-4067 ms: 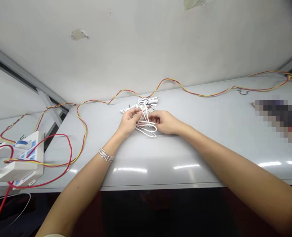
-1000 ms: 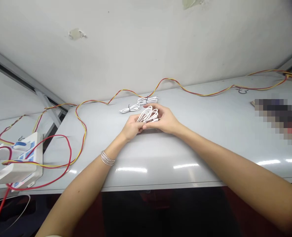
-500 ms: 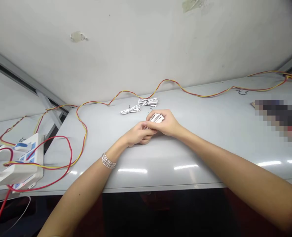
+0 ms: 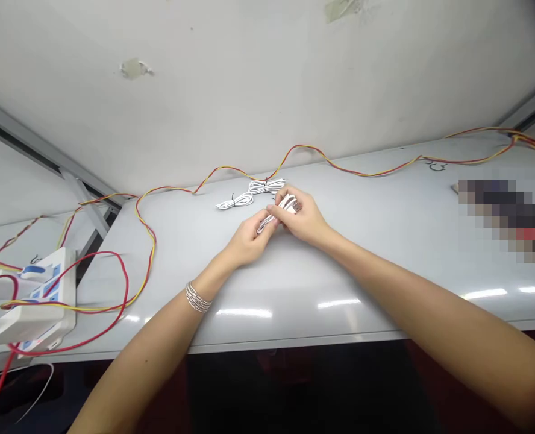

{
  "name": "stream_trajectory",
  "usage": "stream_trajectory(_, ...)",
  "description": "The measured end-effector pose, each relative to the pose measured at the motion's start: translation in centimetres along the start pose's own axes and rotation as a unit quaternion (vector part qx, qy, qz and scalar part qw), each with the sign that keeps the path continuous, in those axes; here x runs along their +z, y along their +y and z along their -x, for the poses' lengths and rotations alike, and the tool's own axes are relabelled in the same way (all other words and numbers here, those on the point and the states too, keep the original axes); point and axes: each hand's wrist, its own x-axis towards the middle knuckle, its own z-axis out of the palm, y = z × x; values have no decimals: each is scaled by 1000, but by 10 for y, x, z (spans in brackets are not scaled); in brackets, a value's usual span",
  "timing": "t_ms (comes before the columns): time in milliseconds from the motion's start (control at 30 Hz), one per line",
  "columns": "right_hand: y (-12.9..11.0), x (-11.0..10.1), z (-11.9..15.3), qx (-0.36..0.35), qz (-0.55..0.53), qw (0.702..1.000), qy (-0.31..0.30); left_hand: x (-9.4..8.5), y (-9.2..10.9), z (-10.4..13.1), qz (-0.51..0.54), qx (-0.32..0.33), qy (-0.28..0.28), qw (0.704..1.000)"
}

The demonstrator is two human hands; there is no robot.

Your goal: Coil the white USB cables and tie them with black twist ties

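Note:
Between my two hands is a folded white USB cable [image 4: 287,203], held just above the grey table. My left hand [image 4: 248,239] pinches its lower left end. My right hand [image 4: 302,218] is closed around the upper right part, near the plug, with the thumb pressed on the cable. Right behind the hands lie two more white cable bundles: one [image 4: 234,202] to the left and another [image 4: 266,186] further back, each bound with a black tie. Part of the held cable is hidden by my fingers.
A twisted red and yellow wire [image 4: 225,167] runs along the back of the table [image 4: 385,241]. At left stands a white power strip [image 4: 68,283] with plugs and a looping red cord [image 4: 125,283]. A blurred-out object [image 4: 511,211] lies at right.
My hands have drawn slightly apart and shifted up, so more of the folded cable shows between them. The left fingers have moved from under the right hand to the cable's lower end.

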Motion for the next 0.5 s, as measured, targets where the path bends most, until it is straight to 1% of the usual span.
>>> stream_trajectory(67, 2, 0, 1, -1, 4, 1000, 2, -3, 0, 1, -21, -9, -29, 999)
stream_trajectory(133, 4, 1, 2, 0, 6, 1000, 9, -5, 0, 1, -39, -13, -43, 998)
stream_trajectory(267, 9, 3, 3, 5, 14, 1000, 17, -5, 2, 0, -44, 5, -45, 998)
stream_trajectory(400, 9, 5, 4, 19, 6, 1000, 22, -3, 4, 0, -63, 45, -41, 996)
stream_trajectory(500, 8, 6, 4, 17, 8, 999, 30, -2, 5, 1, -84, 63, -39, 994)
